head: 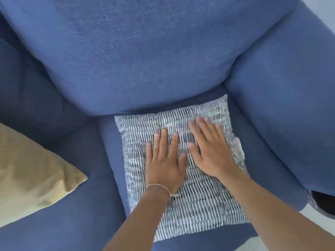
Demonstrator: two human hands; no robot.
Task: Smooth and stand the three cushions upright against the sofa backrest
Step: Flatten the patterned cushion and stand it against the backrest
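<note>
A grey-and-white striped cushion lies flat on the blue sofa seat, its far edge close to the blue backrest. My left hand rests palm down on its middle, fingers spread. My right hand lies flat beside it on the cushion's right half, slightly blurred. Neither hand grips anything. A tan cushion lies on the seat at the left edge, partly cut off. A third cushion is not in view.
The sofa's right armrest rises close beside the striped cushion. Darker blue upholstery fills the left side. Pale floor and a dark object show at the lower right.
</note>
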